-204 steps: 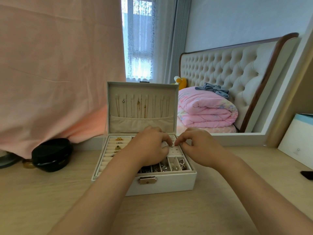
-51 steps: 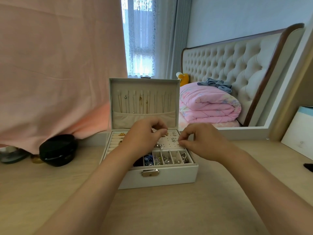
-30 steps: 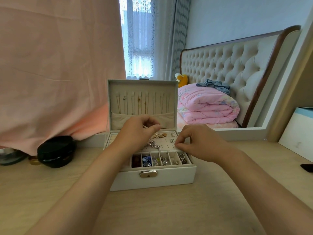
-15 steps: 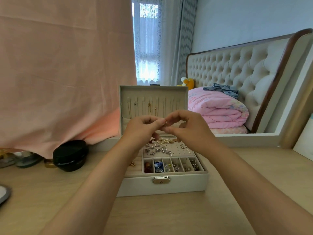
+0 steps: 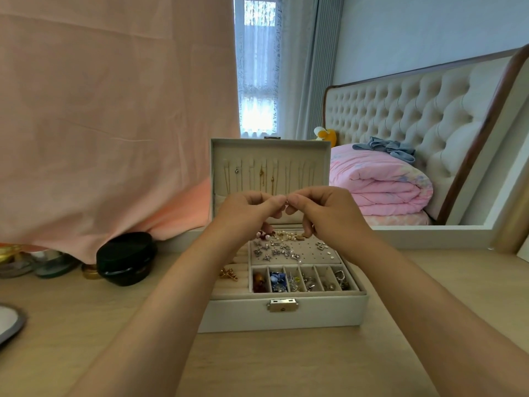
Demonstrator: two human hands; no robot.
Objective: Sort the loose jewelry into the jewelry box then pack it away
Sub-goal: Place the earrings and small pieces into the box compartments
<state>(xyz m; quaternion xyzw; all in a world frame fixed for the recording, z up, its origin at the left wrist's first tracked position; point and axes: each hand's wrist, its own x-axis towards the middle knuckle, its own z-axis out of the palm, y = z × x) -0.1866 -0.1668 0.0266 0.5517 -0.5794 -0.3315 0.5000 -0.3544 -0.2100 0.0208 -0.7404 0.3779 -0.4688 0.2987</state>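
Both my grips are up over the open white leatherette jewelry box (image 5: 286,316), in front of its upright lid (image 5: 270,156). My left grip (image 5: 252,209) and right grip (image 5: 323,213) meet fingertip to fingertip, each pinching one tiny jewelry piece (image 5: 286,202) that is too small to identify. The box sits on the pale wood worktop (image 5: 257,365) with its latch facing me, studs and pearls on its perforated earring panel (image 5: 309,250), mixed bits in the front compartments (image 5: 303,282), and a round black lidded case (image 5: 126,257) well to its left.
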